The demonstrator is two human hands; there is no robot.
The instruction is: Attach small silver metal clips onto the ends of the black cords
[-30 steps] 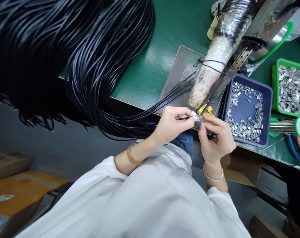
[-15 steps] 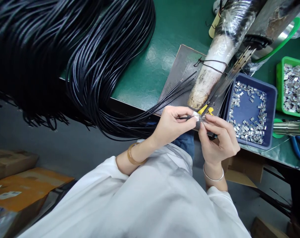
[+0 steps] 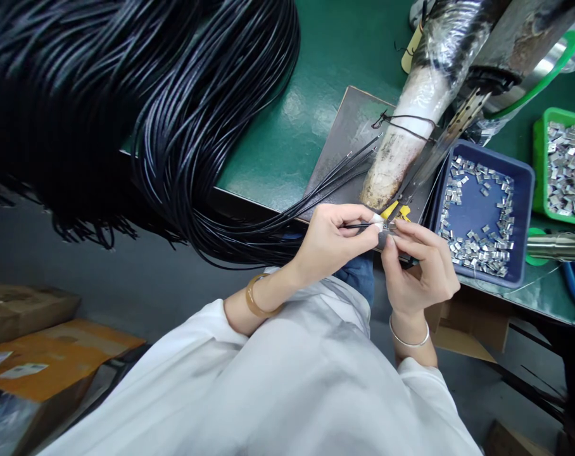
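Note:
My left hand [image 3: 332, 239] is closed, pinching a black cable [image 3: 356, 226] between thumb and forefinger; a white wrap covers one fingertip. Just to its right, my right hand [image 3: 420, 261] is closed too, its thumb and fingertips at a small shiny metal piece [image 3: 390, 226] by the cable's end. The fingers hide most of that piece, so I cannot tell how it joins the cable. Yellow parts [image 3: 396, 210] of a tool sit right behind the fingertips, below a stained white tube [image 3: 392, 152] wrapped in clear film.
A large bundle of black cables [image 3: 211, 114] drapes over the left of the green table [image 3: 287, 145]. Several cable ends lie on a grey board [image 3: 339, 139]. To the right are a blue tray [image 3: 525, 209] and a green tray [image 3: 539, 164] of small metal pieces. Cartons [image 3: 54, 354] stand lower left.
Both hands keep nearly the same pose at the cable's end. The side trays and cable bundle appear shifted slightly right in the view.

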